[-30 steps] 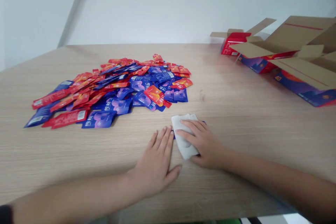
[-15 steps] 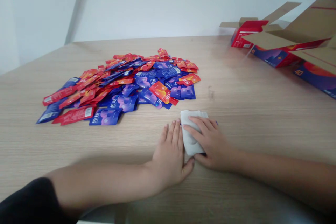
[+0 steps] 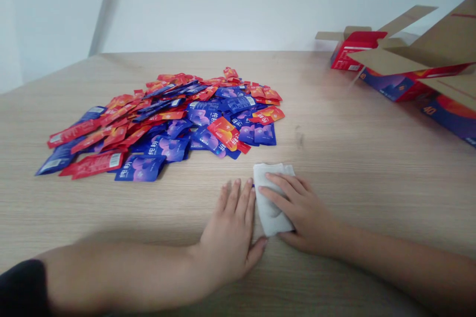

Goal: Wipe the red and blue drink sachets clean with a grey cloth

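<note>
So far: red-and-blue sachets (image 3: 208, 124) heaped mid-frame; opened cartons (image 3: 390, 84) upper right.
Left hand (image 3: 228, 230): open flat, empty, just beside folded white cloth (image 3: 270, 203).
Right hand (image 3: 305, 213): half-open atop cloth, grip unclear.

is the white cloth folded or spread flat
Folded, it seems: the cloth forms a narrow, thick pad under the fingers of the right hand, not a spread sheet.
</note>
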Available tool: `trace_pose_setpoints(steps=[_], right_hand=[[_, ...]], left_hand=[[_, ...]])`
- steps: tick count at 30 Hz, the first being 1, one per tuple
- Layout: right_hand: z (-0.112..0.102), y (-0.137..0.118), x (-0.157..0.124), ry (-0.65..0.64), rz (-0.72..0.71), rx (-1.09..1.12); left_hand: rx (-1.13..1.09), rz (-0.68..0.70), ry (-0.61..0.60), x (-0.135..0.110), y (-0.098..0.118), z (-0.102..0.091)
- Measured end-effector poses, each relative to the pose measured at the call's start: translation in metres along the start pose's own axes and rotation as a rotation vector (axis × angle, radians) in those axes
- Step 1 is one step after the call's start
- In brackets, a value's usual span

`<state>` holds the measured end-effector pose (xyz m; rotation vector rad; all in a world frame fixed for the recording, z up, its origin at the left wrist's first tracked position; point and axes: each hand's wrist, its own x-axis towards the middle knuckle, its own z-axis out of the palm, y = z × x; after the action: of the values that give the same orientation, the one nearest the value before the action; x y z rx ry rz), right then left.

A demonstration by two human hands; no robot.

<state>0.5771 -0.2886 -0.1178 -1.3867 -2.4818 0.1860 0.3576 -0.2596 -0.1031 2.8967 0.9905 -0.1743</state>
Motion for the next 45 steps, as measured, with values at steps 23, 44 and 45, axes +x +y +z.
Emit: trace_pose_setpoints(steps=[23, 44, 45], right_hand=[[-0.044, -0.023, 0.005, -0.295, 0.416, -0.395], [0.007, -0.003, 0.012, 0.006, -0.074, -0.252], [0.006, -0.005, 0.010, -0.001, -0.042, -0.290]], left_hand=[[0.021, 0.052, -0.026, 0.002, -0.005, -0.003], [0.033, 0.050, -0.023, 0.002, -0.004, -0.002], [0.034, 0.049, -0.025, 0.003, -0.004, -0.002]])
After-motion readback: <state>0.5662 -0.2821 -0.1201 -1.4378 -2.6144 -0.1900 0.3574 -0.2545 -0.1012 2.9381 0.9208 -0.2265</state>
